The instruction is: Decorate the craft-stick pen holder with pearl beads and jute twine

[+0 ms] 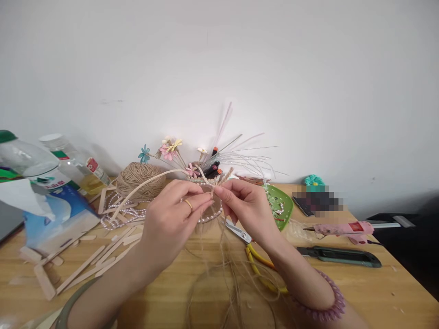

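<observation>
My left hand [174, 212], with a gold ring, pinches strands of jute twine [223, 242] between thumb and fingers. My right hand [245, 205] pinches the same twine close beside it, the fingertips of both hands nearly touching. A short twisted twine end [226, 176] sticks up above the right thumb, and long loose strands hang down to the table. Behind my hands stands a cup-like holder [211, 212] edged with pearls, partly hidden by my fingers. Markers [215, 169], artificial flowers [169, 151] and thin glittery stems rise behind my hands.
Left: a twine ball [140, 180], bead strings [132, 214], wooden sticks [80, 269], a tissue pack [65, 214] and bottles [44, 160]. Right: scissors [242, 234], a green tray [284, 205], a pink glue gun [343, 228], a utility knife [343, 256] and a phone [303, 204]. A wall rises behind.
</observation>
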